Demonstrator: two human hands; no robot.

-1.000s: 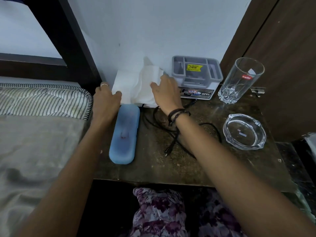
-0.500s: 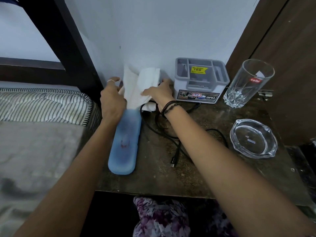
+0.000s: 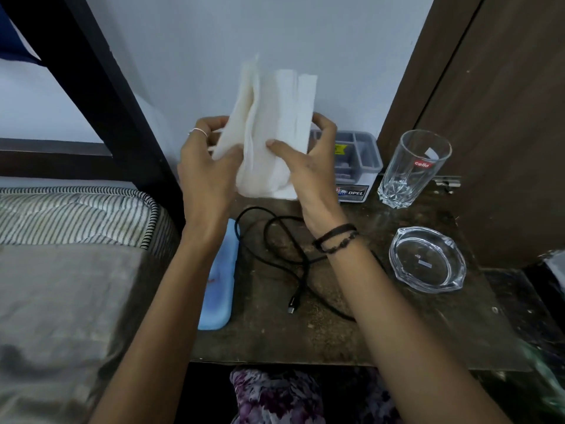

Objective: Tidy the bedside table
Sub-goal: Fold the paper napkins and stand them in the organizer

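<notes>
So the loose bundle of white paper tissues (image 3: 269, 130) is up in the air right now, held upright in front of the pale wall and well above the back of the dark, scuffed bedside table (image 3: 397, 332). Both hands are clamped on it: the left hand (image 3: 208, 166) pinches the left edge of the sheets, and the right hand (image 3: 308, 160) has its thumb across the front with the fingers wrapped round the back. My guess is the sheets are getting squared up or folded. Underneath, a tangled black charging cable (image 3: 287, 255) sprawls over the middle of the table, and part of its loop lies on the long, light blue plastic case (image 3: 218, 280) at the left edge by the mattress. Behind the right hand sits a grey compartmented plastic organiser (image 3: 357, 157), with a clear faceted drinking glass (image 3: 411, 169) just beside it and a clear glass ashtray (image 3: 426, 260) nearer the front right. Risk-wise, the tissues look thin and uneven, so a loose sheet could slip out and drop onto the gritty tabletop. Also, that right elbow is pretty near the ashtray, and a wide swing could clip the glass.
</notes>
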